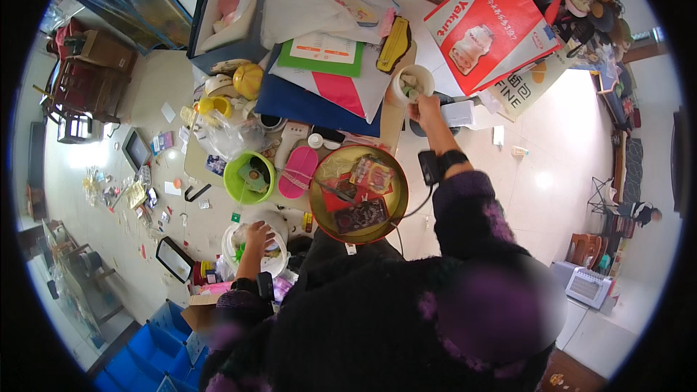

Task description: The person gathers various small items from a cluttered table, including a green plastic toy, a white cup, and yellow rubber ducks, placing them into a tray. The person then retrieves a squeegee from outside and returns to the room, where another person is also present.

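My right hand (425, 110) is at the near rim of a white tub (413, 83) with pale and greenish bits inside; its grip is not plain. My left hand (260, 237) hovers over or in a round white container (234, 239) that holds something green, and its fingers are spread. A round yellow tin with a red rim (401, 204) rests at my lap, holding red packets (372, 175) and a dark patterned packet (360, 216). Beside it lie a pink oval case (298, 172) and a lime green bucket (228, 177) with small things inside.
Papers, folders and a yellow pencil case (393, 44) are piled on the table. A blue box (223, 43) stands at the back left, a red and white paper bag (490, 27) at the right. Litter and picture frames (174, 259) lie on the left floor, near blue bins (155, 343).
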Demonstrator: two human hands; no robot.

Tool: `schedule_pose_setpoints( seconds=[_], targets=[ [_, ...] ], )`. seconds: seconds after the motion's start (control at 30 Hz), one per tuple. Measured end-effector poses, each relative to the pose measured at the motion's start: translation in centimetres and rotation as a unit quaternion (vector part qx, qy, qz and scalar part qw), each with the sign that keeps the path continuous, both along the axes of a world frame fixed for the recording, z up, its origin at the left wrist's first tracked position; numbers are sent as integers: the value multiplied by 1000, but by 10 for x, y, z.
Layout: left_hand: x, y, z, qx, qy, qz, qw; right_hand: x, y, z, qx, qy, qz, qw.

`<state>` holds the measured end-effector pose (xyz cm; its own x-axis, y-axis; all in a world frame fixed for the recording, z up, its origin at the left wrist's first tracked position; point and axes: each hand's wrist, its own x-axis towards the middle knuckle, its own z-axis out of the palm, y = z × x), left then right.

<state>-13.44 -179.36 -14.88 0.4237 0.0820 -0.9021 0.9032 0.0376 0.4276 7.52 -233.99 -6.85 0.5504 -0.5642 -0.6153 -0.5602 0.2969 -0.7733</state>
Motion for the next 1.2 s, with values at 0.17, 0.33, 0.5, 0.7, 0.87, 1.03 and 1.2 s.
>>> schedule_pose_setpoints(
  seconds=[0.17,0.33,0.5,0.7,0.87,1.03,1.2],
  targets=[
    [0,-8,0,13,-13,-19,1000,-70,4,48,-88,-64,33,994],
    [8,-41,-2,17,-27,-37,999,-69,-13,43,-66,-7,63,996],
    [-17,-90,9,14,-54,4,998,-55,-34,15,-22,2,166,986],
    [-58,-148,14,-1,-40,39,998,-24,-41,-9,53,-22,203,977],
    [-87,-176,24,-50,-39,111,992,-24,-64,-6,170,-85,247,950],
    [-93,-193,35,-46,-59,137,988,-77,-58,-10,126,-33,316,940],
    [-83,-191,38,-75,-68,108,989,-144,-11,-23,100,4,531,842]
  ],
)
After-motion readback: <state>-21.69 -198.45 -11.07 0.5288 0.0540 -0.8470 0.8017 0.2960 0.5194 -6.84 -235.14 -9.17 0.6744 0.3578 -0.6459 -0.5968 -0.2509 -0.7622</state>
